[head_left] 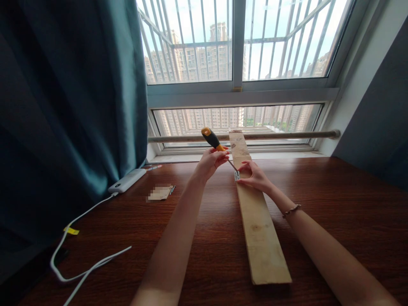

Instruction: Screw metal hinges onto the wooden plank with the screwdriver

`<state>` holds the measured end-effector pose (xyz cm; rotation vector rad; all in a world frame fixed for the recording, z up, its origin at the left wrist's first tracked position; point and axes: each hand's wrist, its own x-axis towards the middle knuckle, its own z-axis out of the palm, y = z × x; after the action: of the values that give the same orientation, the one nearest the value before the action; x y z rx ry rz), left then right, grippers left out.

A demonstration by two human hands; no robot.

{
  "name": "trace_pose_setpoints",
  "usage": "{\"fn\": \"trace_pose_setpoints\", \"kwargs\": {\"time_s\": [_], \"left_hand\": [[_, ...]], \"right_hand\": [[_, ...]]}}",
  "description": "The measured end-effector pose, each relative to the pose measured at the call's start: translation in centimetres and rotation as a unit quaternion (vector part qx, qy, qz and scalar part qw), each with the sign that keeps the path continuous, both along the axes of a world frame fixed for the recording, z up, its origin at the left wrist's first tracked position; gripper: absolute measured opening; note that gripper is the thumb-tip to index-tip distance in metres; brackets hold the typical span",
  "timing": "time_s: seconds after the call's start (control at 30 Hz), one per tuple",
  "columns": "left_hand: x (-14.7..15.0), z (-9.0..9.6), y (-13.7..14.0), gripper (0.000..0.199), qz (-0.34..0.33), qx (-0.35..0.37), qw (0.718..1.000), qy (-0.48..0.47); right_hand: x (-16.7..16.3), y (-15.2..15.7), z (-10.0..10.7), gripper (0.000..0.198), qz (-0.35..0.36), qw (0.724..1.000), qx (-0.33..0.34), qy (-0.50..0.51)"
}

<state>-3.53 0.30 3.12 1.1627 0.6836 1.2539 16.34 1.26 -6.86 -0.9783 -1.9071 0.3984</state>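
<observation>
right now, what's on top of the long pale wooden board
The right hand and a small silvery metal fitting at the board's left edge, met by a black-and-yellow screwdriver. The wood beneath both is hidden.

We are seeing a yellow-black screwdriver (213,139) leaning, its tip at a small metal piece (236,176) on the flat-lying wooden board (259,229).

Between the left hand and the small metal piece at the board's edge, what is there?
In the head view, the screwdriver's shaft slants down from the left hand toward the small metal piece.
</observation>
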Motion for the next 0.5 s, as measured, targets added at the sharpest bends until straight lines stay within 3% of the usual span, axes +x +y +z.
{"fn": "trace_pose_setpoints", "kwargs": {"time_s": [0.1, 0.23, 0.33, 0.5], "left_hand": [[-0.3, 0.0, 0.3, 0.021, -0.018, 0.035, 0.999, 0.005], [0.3, -0.9, 0.8, 0.027, 0.113, 0.146, 0.974, 0.131], [1.1, -1.7, 1.0, 0.03, 0.183, 0.186, 0.948, 0.181], [1.6, -1.4, 0.4, 0.033, 0.142, 0.151, 0.971, 0.116]], "right_hand": [[0.0, 0.1, -0.1, 0.066, 0.002, 1.0, -0.001, 0.002], [0.0, 0.1, -0.1, 0.066, 0.004, 1.0, -0.007, 0.001], [0.0, -0.1, 0.1, 0.065, 0.001, 1.0, -0.006, -0.006], [-0.1, -0.3, 0.4, 0.064, -0.007, 1.0, 0.006, -0.014]]}}
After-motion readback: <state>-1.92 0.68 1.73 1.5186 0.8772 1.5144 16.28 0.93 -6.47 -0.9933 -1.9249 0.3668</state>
